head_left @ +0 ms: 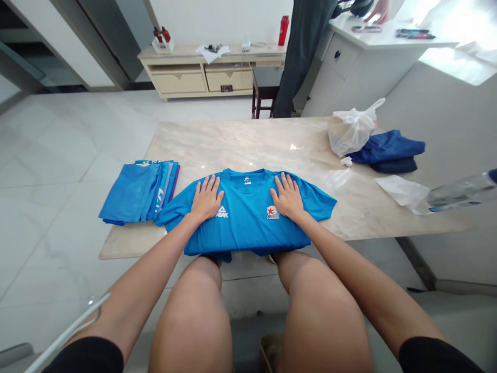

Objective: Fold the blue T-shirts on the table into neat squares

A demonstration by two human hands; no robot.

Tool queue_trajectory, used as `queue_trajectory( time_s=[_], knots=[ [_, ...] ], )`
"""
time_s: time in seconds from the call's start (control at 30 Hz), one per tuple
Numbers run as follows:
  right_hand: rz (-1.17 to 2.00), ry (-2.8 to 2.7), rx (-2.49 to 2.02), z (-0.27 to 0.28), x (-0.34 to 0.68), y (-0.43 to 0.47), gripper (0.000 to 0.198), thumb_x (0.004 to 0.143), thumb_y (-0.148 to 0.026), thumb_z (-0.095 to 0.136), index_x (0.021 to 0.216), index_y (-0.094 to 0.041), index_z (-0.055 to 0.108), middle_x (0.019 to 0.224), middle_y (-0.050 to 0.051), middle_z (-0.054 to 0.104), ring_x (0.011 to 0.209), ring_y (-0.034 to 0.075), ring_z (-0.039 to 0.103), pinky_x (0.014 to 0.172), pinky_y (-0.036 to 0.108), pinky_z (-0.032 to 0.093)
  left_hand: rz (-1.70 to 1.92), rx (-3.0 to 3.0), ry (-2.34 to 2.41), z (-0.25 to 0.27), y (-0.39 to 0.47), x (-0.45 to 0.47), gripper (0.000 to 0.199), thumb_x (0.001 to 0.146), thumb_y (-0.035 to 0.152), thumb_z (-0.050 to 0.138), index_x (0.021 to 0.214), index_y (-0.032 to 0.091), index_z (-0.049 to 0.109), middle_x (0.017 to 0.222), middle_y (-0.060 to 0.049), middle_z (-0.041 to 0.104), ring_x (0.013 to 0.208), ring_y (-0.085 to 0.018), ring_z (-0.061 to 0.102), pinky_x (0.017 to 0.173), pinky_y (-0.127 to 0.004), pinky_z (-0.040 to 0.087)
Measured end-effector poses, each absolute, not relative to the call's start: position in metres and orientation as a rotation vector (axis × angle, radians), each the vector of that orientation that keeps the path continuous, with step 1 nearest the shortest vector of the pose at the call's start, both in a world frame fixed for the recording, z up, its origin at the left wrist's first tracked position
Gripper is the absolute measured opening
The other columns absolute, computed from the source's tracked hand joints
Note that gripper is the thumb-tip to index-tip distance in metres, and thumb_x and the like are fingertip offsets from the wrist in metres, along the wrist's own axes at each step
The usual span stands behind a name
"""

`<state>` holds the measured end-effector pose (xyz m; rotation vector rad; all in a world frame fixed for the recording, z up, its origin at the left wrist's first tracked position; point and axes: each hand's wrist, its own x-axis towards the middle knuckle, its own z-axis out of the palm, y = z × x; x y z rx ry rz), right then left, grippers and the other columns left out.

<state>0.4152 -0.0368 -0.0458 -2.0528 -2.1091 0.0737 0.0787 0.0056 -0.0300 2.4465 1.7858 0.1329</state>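
A blue T-shirt [248, 217] lies face up on the marble-look table [248, 140], its collar away from me and its lower part hanging over the near edge. My left hand [207, 198] rests flat on the shirt's left shoulder area, fingers spread, just above a white printed logo. On the other side, my right hand [286, 197] presses flat near the right shoulder, beside a red and white emblem. Neither hand grips the cloth. Left of the shirt sits a stack of folded clothes [132, 191], mostly blue with a purple edge; the shirt's left sleeve reaches it.
At the table's right are a white plastic bag [351, 129], dark blue folded cloth [392, 147] and a clear plastic bottle [462, 194] lying down. Beyond the table stand a person's dark-trousered leg [306, 52], a stool [266, 94] and a low cabinet [178, 83].
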Motion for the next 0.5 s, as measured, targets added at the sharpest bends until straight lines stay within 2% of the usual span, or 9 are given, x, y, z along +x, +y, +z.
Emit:
queue_trajectory(
  time_s=[0.17, 0.33, 0.4, 0.5],
  knots=[
    [0.05, -2.111, -2.076, -0.045, 0.418, -0.014, 0.072, 0.118, -0.05, 0.028, 0.179, -0.014, 0.039, 0.188, 0.015, 0.027, 0.175, 0.035, 0.025, 0.14, 0.058, 0.022, 0.141, 2.485, 1.732, -0.03, 0.033, 0.082, 0.075, 0.115, 0.048, 0.025, 0.18, 0.012, 0.033, 0.189, -0.011, 0.024, 0.178, -0.032, 0.017, 0.144, -0.056, 0.012],
    [0.065, -2.163, -2.131, -0.037, 0.41, -0.05, 0.07, 0.118, -0.045, 0.03, 0.179, -0.013, 0.037, 0.187, 0.016, 0.029, 0.174, 0.036, 0.025, 0.138, 0.06, 0.026, 0.042, 2.446, 1.732, -0.023, 0.003, 0.081, 0.074, 0.116, 0.046, 0.027, 0.18, 0.012, 0.031, 0.19, -0.014, 0.023, 0.178, -0.035, 0.016, 0.143, -0.061, 0.011],
    [0.07, -2.242, -2.085, -0.026, 0.41, -0.07, 0.065, 0.117, -0.043, 0.035, 0.174, -0.014, 0.047, 0.183, 0.018, 0.039, 0.17, 0.038, 0.034, 0.134, 0.058, 0.033, 0.02, 2.472, 1.686, -0.015, -0.014, 0.079, 0.072, 0.115, 0.048, 0.033, 0.177, 0.014, 0.039, 0.187, -0.016, 0.031, 0.175, -0.038, 0.022, 0.141, -0.064, 0.019],
    [0.142, -2.315, -2.009, 0.0, 0.421, -0.076, 0.048, 0.116, -0.035, 0.039, 0.144, -0.016, 0.074, 0.154, 0.02, 0.07, 0.145, 0.035, 0.062, 0.121, 0.046, 0.048, 0.029, 2.485, 1.637, 0.006, -0.017, 0.075, 0.055, 0.112, 0.045, 0.046, 0.156, 0.017, 0.062, 0.166, -0.02, 0.06, 0.157, -0.039, 0.053, 0.129, -0.058, 0.043]
  ],
)
